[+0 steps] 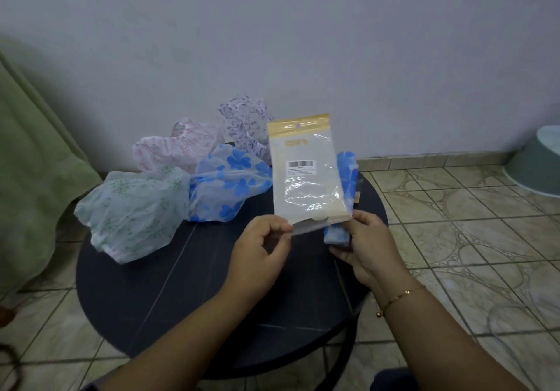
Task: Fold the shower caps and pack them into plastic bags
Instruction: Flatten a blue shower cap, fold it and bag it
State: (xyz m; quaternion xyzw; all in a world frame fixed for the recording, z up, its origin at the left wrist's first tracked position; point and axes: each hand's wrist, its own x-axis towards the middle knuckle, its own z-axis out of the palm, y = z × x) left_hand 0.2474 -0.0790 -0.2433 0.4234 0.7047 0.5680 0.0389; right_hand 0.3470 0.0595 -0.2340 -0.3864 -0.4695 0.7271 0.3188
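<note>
now she's at the packing step: above the desk (pixel 169 293), left hand (pixel 257 257) pinches the plastic bag (pixel 306 178) mouth, right hand (pixel 368 248) grips its other corner plus a folded blue cap (pixel 348 175) behind it, which i'd guess goes in next.

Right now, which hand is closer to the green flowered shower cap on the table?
Left. The left hand pinches the plastic bag's lower edge, to the right of the green cap. The right hand is farther right, holding the folded blue cap.
</note>
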